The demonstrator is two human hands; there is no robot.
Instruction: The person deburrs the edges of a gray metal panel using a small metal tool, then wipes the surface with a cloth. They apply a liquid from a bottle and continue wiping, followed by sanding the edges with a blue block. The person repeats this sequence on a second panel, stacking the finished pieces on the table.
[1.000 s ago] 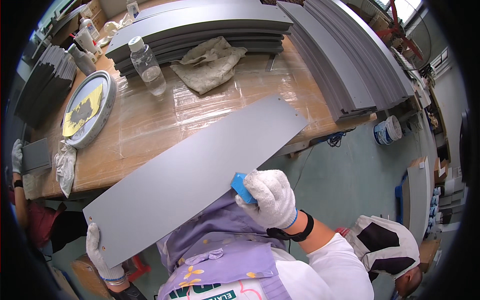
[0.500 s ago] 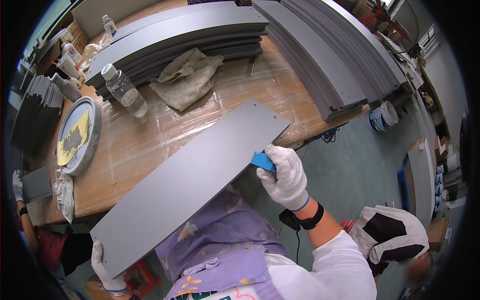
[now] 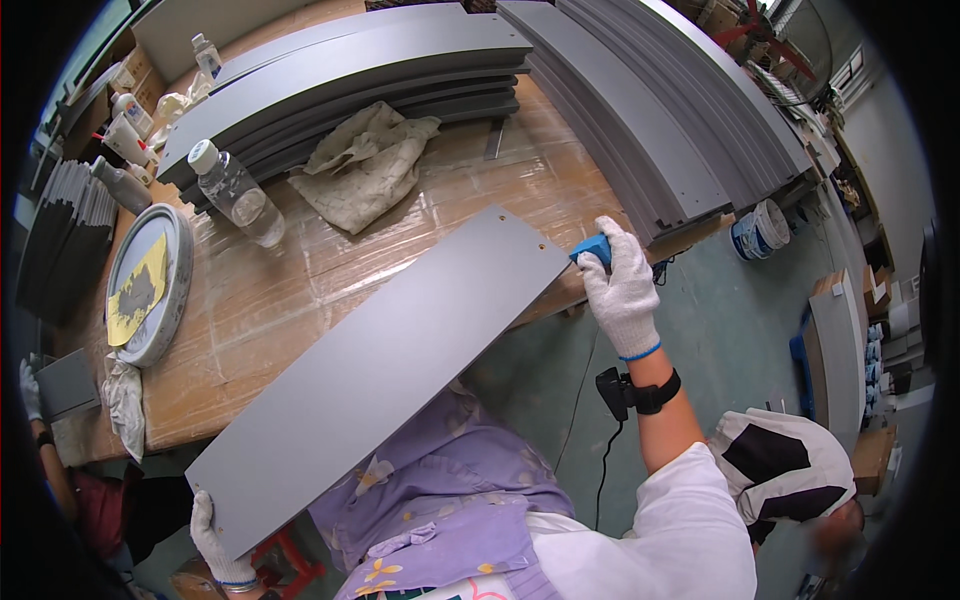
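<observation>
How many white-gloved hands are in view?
3: the right hand, holding a blue block at the far end of the gray panel; the left hand, on its near end; a co-worker's hand, far left. The person at lower right may hide more.

Here a clear, white-capped bottle is standing beside a stained cloth, a smeared yellow sheet is lying on a round grey lid, a bucket is sitting on the green floor, and a red-bladed fan is looming upper right.
</observation>
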